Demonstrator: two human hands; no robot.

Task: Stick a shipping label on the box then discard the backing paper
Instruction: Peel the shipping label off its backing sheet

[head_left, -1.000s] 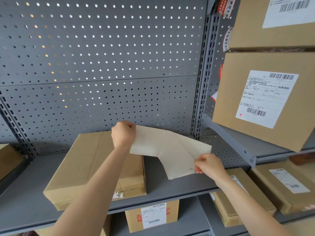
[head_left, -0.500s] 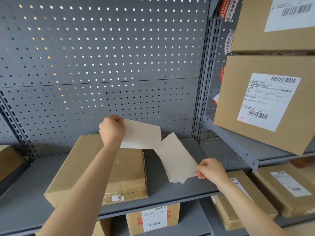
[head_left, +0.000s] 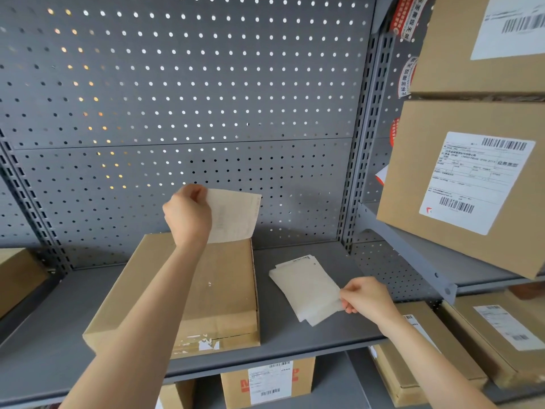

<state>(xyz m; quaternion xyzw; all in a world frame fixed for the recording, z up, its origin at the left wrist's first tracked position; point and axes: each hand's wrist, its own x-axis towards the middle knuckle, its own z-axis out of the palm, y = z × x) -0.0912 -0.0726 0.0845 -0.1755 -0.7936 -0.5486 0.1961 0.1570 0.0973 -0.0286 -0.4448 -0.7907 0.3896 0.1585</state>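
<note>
Label [head_left: 233, 215] hangs pinched in the left hand [head_left: 187, 215], directly above the far end of the box [head_left: 200, 293], whose long axis runs toward the person, while the right hand [head_left: 364, 296] pinches backing paper [head_left: 306, 287] on the shelf [head_left: 295, 335] alongside.

Soft even light, warped edges

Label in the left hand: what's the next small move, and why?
Probably lower the label flat onto the top of the box right below it. The left hand holds it peeled and free above the bare cardboard, while the right hand pinches the other sheets at the shelf.
</note>
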